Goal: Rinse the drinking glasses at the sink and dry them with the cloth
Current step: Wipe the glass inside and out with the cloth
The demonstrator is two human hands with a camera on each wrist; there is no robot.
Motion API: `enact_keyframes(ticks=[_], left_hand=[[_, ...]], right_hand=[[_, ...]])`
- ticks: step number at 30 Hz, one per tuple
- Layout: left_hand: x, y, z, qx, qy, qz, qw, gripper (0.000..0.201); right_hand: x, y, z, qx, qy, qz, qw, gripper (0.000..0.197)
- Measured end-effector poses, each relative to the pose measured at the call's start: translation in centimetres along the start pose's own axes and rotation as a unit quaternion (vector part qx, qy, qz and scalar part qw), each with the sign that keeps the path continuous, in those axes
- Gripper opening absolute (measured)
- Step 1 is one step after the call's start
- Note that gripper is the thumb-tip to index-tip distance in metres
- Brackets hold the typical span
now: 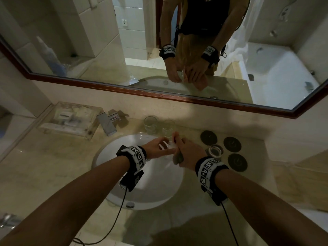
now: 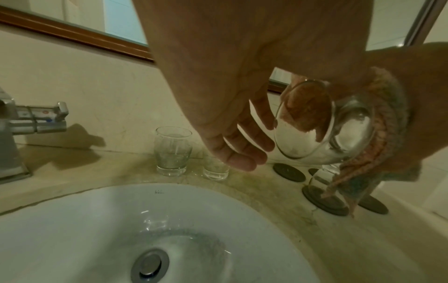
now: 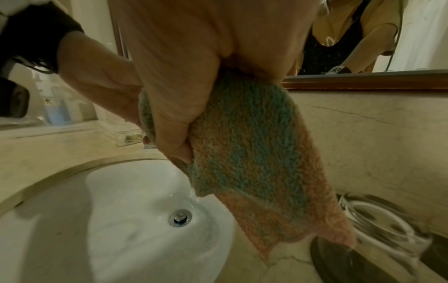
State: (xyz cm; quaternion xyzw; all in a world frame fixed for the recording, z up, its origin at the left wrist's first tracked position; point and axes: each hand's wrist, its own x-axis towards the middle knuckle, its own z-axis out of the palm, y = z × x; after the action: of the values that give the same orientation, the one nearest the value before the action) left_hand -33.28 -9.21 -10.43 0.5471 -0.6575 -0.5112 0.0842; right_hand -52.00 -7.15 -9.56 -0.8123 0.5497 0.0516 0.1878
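Head view: looked steeply down from above at the sink (image 1: 142,196). Left and right wrist views: sat low and close over that sink (image 2: 97,220) (image 3: 97,220), shared by all three.

Clear glass (image 2: 322,132) tilted sideways over sink, wrapped in pink-green cloth (image 3: 252,153), two glasses (image 2: 173,151) upright behind basin
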Motion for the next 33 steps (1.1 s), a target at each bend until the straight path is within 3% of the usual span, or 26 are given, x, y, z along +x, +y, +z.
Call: enact_keyframes(ticks=[6, 12, 15, 23, 27, 31, 33], left_hand=[[-0.7, 0.3, -0.3, 0.091, 0.033, 0.065, 0.993, 0.039], [-1.0, 0.9, 0.9, -0.003, 0.036, 0.101, 0.994, 0.003], [-1.2, 1.2, 1.6, -0.013, 0.056, 0.095, 0.994, 0.018], [-2.3, 1.4, 2.7, 0.051, 0.087, 0.118, 0.988, 0.007], [-2.8, 1.6, 2.6, 0.143, 0.08, 0.135, 0.977, 0.009], [-2.7, 0.8, 1.8, 0.241, 0.067, 0.164, 0.954, 0.016], [-2.5, 0.3, 1.3, 0.358, 0.074, 0.214, 0.906, 0.025]], right_hand=[[-0.2, 0.3, 0.1, -0.031, 0.001, 0.011, 0.999, 0.112], [0.0, 0.3, 0.1, -0.03, 0.005, 0.01, 0.999, 0.112], [-0.2, 0.3, -0.2, -0.022, -0.005, 0.005, 1.0, 0.113], [-0.5, 0.1, -1.5, 0.106, -0.041, -0.009, 0.994, 0.132], [-1.0, 0.3, -1.5, 0.144, -0.038, 0.002, 0.989, 0.128], [-1.0, 0.3, -1.3, 0.113, -0.032, 0.004, 0.993, 0.127], [-0.8, 0.3, -1.2, 0.075, -0.023, -0.006, 0.997, 0.123]])
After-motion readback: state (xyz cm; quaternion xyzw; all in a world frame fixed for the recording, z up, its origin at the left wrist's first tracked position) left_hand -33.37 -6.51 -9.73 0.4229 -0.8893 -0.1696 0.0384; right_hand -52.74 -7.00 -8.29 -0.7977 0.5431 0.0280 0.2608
